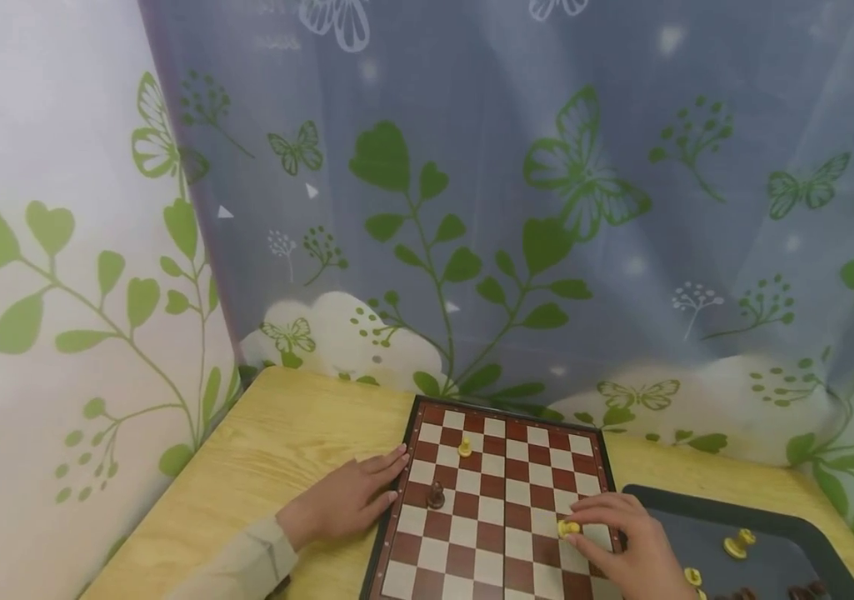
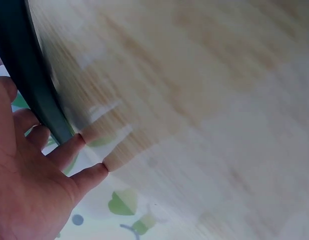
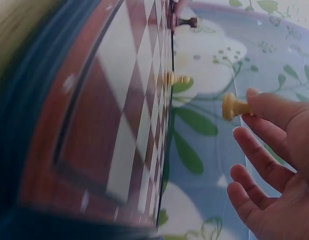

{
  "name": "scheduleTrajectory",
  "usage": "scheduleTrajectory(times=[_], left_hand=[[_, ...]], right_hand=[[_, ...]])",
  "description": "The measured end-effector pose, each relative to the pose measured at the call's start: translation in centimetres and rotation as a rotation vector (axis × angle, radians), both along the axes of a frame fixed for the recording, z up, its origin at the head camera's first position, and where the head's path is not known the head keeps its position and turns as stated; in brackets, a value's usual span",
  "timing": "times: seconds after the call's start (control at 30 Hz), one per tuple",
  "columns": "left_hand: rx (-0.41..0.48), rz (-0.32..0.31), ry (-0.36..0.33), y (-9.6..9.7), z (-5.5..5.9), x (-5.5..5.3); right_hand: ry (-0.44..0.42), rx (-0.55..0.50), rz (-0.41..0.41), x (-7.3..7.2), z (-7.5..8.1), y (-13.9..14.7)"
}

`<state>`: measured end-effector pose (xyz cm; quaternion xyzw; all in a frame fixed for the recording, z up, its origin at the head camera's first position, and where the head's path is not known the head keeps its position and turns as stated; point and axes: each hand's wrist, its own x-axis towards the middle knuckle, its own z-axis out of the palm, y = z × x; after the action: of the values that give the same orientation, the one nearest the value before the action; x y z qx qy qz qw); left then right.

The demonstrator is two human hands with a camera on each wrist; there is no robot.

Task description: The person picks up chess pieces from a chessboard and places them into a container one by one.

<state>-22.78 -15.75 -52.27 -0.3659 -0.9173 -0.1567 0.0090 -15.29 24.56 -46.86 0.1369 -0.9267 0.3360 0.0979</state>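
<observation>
A brown-and-cream chessboard (image 1: 477, 533) with a dark rim lies on the wooden table. My right hand (image 1: 632, 542) pinches a yellow chess piece (image 3: 234, 106) between thumb and fingertips over the right side of the board, its wide base facing the squares. The other fingers of that hand spread loosely in the right wrist view. At the board's left edge rests my left hand (image 1: 347, 496), its fingers extended against the rim (image 2: 32, 70). On the left half of the board stand a yellow pawn (image 1: 465, 448) and, nearer me, a dark brown chess piece (image 1: 436, 496).
Right of the board is a dark tray (image 1: 696, 504) holding a yellow piece (image 1: 739, 544), another yellow piece (image 1: 692, 577) and several dark ones at its near side. A patterned curtain (image 1: 471, 250) hangs behind the table (image 1: 307, 408).
</observation>
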Motion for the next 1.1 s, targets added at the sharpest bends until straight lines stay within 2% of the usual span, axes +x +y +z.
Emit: scheduleTrajectory(times=[0.1, 0.23, 0.33, 0.5, 0.63, 0.77, 0.97, 1.1], left_hand=[[0.000, 0.005, 0.007, 0.0, 0.1, -0.1], [-0.005, 0.009, -0.025, -0.1, 0.2, -0.1], [-0.005, 0.015, -0.027, -0.2, 0.1, 0.0], [0.007, 0.015, 0.011, -0.4, -0.1, -0.1], [0.017, 0.006, 0.002, -0.1, -0.4, 0.1], [0.008, -0.005, -0.013, 0.1, -0.4, 0.5], [0.009, 0.003, -0.005, 0.1, 0.0, 0.4], [0.007, 0.004, -0.025, 0.1, 0.0, 0.2]], right_hand=[[0.001, 0.019, -0.048, 0.3, -0.1, 1.2], [-0.013, 0.068, -0.119, 0.6, -0.5, 3.0], [0.021, 0.085, -0.143, 0.7, -1.0, 4.1], [0.094, 0.093, -0.157, 0.5, -1.2, 5.7], [0.043, 0.132, -0.193, 0.6, -0.9, 7.5], [0.020, 0.219, -0.209, 0.8, -1.0, 9.1], [0.126, 0.256, -0.242, 0.8, -1.5, 10.8], [0.262, 0.192, -0.185, 0.5, -2.0, 12.7]])
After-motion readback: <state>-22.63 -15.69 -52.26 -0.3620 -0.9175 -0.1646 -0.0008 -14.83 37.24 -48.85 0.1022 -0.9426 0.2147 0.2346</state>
